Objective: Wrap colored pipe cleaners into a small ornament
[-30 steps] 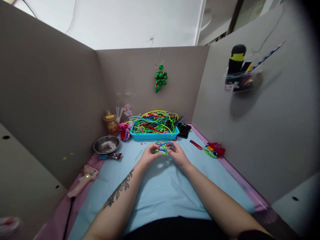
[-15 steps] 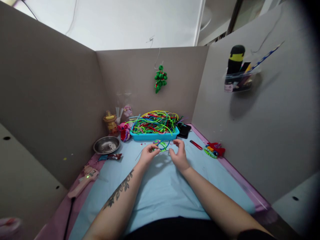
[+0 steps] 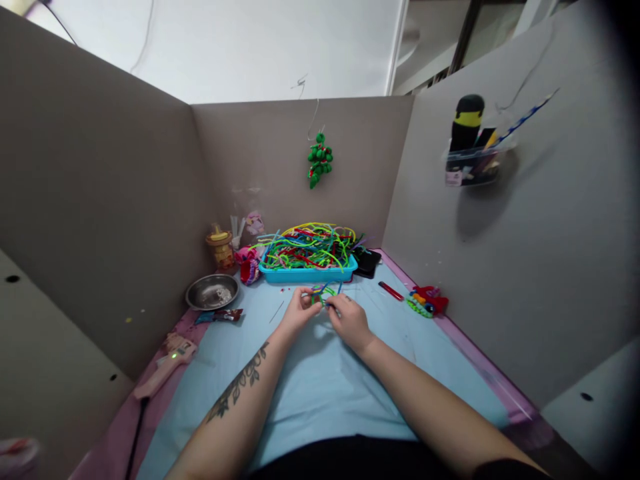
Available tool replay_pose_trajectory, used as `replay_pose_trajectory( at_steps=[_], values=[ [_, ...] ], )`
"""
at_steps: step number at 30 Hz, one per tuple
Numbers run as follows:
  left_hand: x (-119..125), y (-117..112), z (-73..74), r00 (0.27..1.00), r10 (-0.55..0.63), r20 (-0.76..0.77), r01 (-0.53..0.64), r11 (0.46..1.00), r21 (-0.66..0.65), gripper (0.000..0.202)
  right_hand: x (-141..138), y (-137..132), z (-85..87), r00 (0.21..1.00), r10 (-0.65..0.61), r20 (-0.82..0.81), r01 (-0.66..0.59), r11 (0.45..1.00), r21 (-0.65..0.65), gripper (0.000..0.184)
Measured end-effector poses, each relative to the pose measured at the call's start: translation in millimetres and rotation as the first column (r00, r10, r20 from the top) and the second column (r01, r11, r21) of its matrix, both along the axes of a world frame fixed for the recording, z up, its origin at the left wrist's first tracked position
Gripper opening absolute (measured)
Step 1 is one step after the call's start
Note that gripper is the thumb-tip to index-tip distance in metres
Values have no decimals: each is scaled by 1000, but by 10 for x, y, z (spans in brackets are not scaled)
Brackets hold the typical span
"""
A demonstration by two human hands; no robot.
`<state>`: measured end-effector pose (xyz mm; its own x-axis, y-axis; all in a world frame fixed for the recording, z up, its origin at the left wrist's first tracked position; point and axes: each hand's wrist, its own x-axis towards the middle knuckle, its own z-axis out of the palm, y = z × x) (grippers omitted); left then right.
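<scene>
Over the middle of the light blue cloth (image 3: pixel 300 400), my left hand (image 3: pixel 301 308) and my right hand (image 3: pixel 349 320) meet on a small bundle of bent pipe cleaners (image 3: pixel 326 291), green, blue and some purple. The left thumb and fingers pinch its left side. My right fingers are closed on its right side, near a blue strand. Fingers hide part of the bundle. Just beyond my hands stands a blue tray (image 3: pixel 310 273) heaped with loose pipe cleaners (image 3: pixel 305 245) in many colours. A thin dark wire (image 3: pixel 277 312) lies left of my left hand.
At left are a metal bowl (image 3: pixel 213 293), a small wrapper (image 3: pixel 220 316) and a pink glue gun (image 3: pixel 167 370). A red utility knife (image 3: pixel 391 291) and a colourful pipe-cleaner piece (image 3: pixel 427 301) lie at right. Grey panels (image 3: pixel 260 153) enclose the table, one holding a clear pocket (image 3: pixel 473 167).
My right hand has moved left and its fingers have closed on the pipe cleaners; before, its thumb and forefinger were spread apart. My left hand has stayed nearly in place.
</scene>
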<state>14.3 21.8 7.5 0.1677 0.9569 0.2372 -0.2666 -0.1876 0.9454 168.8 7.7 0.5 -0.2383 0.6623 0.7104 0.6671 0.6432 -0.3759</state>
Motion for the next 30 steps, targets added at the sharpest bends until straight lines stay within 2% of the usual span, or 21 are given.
replay_pose_trajectory(
  at_steps=[3,7,10,14,16,18,20,23,25,27,30],
  values=[
    [-18,28,-11,998,22,60,-21,999,-28,54,9,-15,27,1000,27,-5,-27,999,40,20],
    [-20,47,-53,998,7,-66,-1,996,90,69,-36,-46,29,994,107,15,-108,991,83,21],
    [-11,30,-71,975,74,-207,-29,977,213,57,-81,-84,21,972,230,39,-233,964,129,24],
    [-51,23,-48,930,177,-321,-82,954,288,47,-129,-194,64,898,432,80,-438,866,240,28],
    [-87,50,-41,917,233,-325,-136,946,294,45,-142,-263,110,870,478,122,-492,823,284,31],
    [-119,94,-48,917,279,-287,-196,938,285,45,-143,-309,146,858,488,163,-514,804,299,34],
    [-140,141,-63,943,255,-213,-203,950,238,46,-132,-311,150,852,501,154,-523,802,288,40],
    [-144,177,-70,982,169,-81,-157,978,138,48,-101,-224,89,887,462,7,-450,860,242,47],
    [-137,165,-48,986,163,-42,-159,983,92,47,-75,-132,32,923,348,-165,-319,931,177,47],
    [-126,127,-9,984,172,-55,-168,984,66,42,-47,-42,-7,912,200,-357,-180,980,88,44],
    [-97,52,53,982,165,-88,-161,986,54,35,-11,50,-3,881,47,-470,-64,998,-21,30]
  ],
)
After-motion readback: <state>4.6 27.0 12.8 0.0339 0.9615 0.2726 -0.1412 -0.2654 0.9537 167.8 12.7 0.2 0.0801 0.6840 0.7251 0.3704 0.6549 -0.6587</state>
